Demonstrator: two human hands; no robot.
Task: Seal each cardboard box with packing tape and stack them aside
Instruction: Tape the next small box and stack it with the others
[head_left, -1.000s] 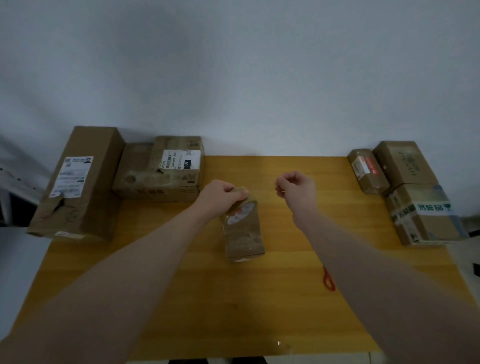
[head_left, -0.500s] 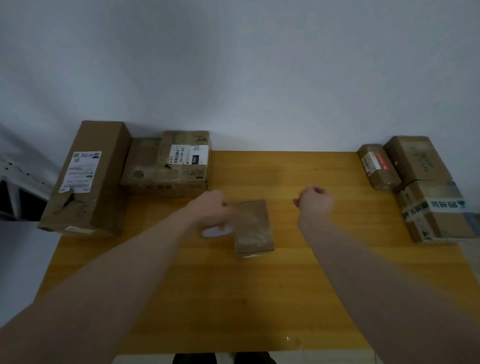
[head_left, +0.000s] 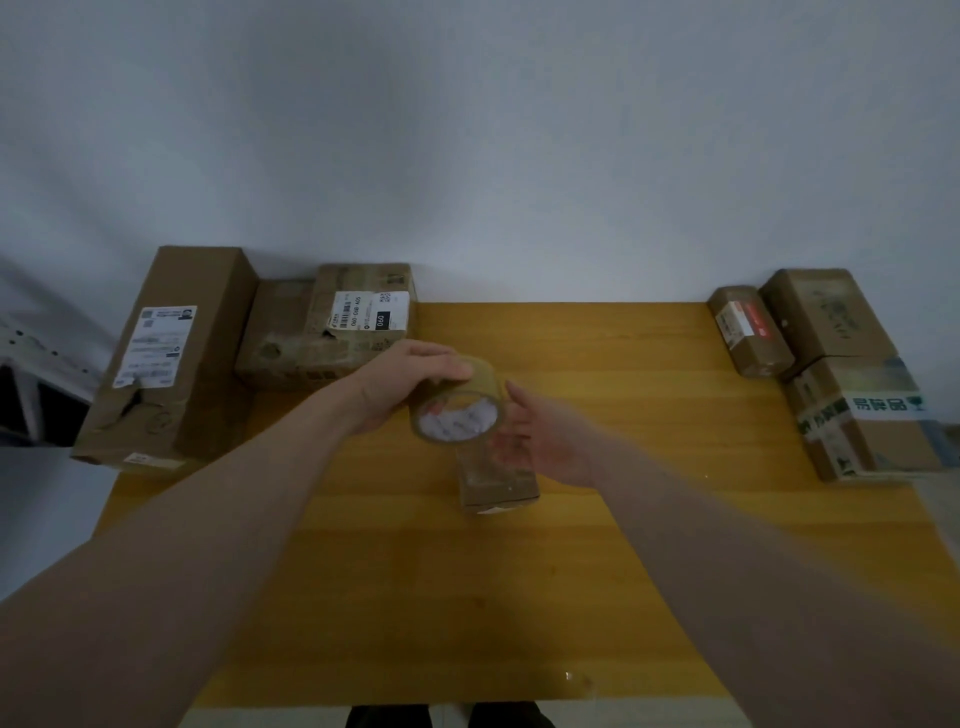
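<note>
My left hand (head_left: 402, 387) grips a roll of brownish clear packing tape (head_left: 460, 405) from above, lifted over the middle of the wooden table (head_left: 623, 545). A small cardboard box (head_left: 501, 486) lies on the table just below and behind the roll, partly hidden by it. My right hand (head_left: 540, 439) is beside the roll on its right, fingers extended and relaxed over the small box, fingertips close to the roll's edge. Whether it touches the tape or the box I cannot tell.
At the back left stand a tall labelled box (head_left: 161, 358) and two lower boxes (head_left: 332, 332). At the right edge sit three boxes: a small one (head_left: 748, 332), a medium one (head_left: 826, 317) and one with green-printed tape (head_left: 867, 421).
My left hand has lifted the tape roll from the table beside the small box to above it. My right hand has uncurled from a fist and moved left toward the roll.
</note>
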